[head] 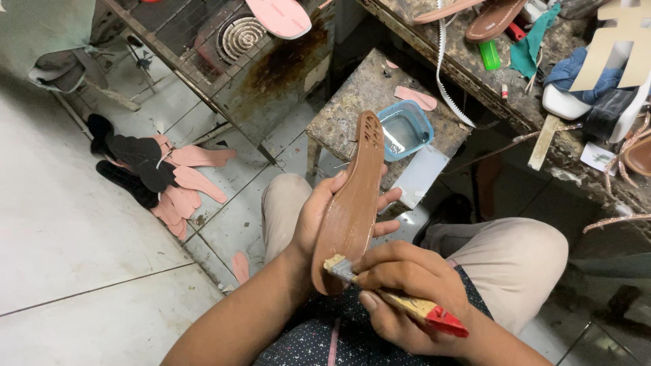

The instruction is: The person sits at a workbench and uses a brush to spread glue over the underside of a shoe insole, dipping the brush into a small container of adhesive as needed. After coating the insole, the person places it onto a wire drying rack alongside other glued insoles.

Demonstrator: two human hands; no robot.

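Above my lap, my left hand [319, 210] cups a long brown leather sandal sole with cut slots at its toe [352, 203], fingers wrapped round from behind so their tips show past its right edge. Its long axis runs nearly upright in view, toe end up toward the small grimy stool [352, 102] with the blue square plastic tub of clear glue [405, 129], heel end down toward me. My right hand [400, 285] is closed on a yellow wooden brush with a red end [407, 305], and the pale bristles touch the sole's heel end, just left of my knuckles. So the wet surface stretches up and away from the bristles. I judge the right hand the working one; the left only steadies.
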